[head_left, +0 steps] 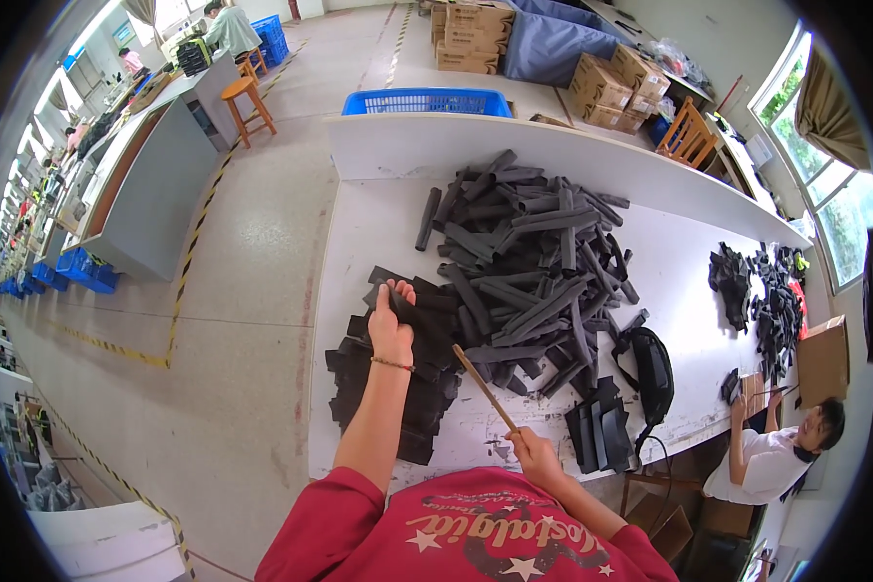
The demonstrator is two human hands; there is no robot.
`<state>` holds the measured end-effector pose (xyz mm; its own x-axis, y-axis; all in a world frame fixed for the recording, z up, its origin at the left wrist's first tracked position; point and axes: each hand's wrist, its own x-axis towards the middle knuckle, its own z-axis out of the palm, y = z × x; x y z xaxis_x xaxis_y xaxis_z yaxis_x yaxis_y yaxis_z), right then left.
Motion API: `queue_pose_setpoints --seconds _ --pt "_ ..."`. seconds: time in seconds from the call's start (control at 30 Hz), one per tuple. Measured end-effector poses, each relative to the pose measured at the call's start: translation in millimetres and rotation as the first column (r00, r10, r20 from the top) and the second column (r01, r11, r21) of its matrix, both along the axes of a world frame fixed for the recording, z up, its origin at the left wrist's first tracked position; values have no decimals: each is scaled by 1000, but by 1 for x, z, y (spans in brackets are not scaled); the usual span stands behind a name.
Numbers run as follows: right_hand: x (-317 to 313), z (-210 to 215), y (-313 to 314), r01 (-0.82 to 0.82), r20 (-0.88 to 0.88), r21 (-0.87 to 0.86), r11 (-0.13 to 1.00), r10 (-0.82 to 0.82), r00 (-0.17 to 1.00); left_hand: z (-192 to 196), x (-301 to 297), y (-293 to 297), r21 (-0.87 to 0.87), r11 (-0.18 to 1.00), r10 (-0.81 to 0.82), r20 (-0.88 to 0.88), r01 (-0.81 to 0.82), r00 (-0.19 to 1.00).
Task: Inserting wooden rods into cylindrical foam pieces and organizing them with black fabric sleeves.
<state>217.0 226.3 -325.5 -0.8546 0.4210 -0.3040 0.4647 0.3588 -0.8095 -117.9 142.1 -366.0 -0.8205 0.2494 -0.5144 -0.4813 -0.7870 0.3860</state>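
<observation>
My left hand (pixel 391 330), a beaded bracelet at its wrist, grips the edge of a black fabric piece (pixel 427 325) at the left of the white table. Under and around it lies a spread stack of flat black fabric pieces (pixel 388 403). My right hand (pixel 533 454) is closed round the lower end of a thin wooden stick (pixel 485 390). The stick slants up and left, its far tip beside the black fabric. A large heap of black rolled fabric tubes (pixel 533 262) covers the middle of the table.
A low white partition (pixel 553 160) edges the table's far side, with a blue crate (pixel 427 102) behind it. To the right lie a black waist bag (pixel 650 373), flat black pieces (pixel 599 427) and dark piles (pixel 776 306). A co-worker (pixel 771 451) sits at the right end.
</observation>
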Motion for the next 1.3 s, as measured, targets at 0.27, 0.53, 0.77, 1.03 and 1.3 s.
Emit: queue_pose_setpoints --seconds 0.27,0.53,0.77,1.03,1.3 --pt "-32 -5 -1 -3 -26 -6 1000 3 1000 16 33 16 -18 992 -128 -127 127 984" --pt "-108 -32 -26 144 -204 -116 983 -165 965 31 109 27 8 974 -227 -68 228 971" --pt "-100 -39 -36 175 -288 -39 984 -179 941 34 110 22 27 971 -235 -56 237 970" --pt "-71 -48 -34 157 -230 -120 980 -181 956 44 100 27 -132 960 -260 -78 249 962" --pt "-40 -10 -31 -55 57 -185 981 66 996 28 76 14 -295 931 -247 -80 214 966"
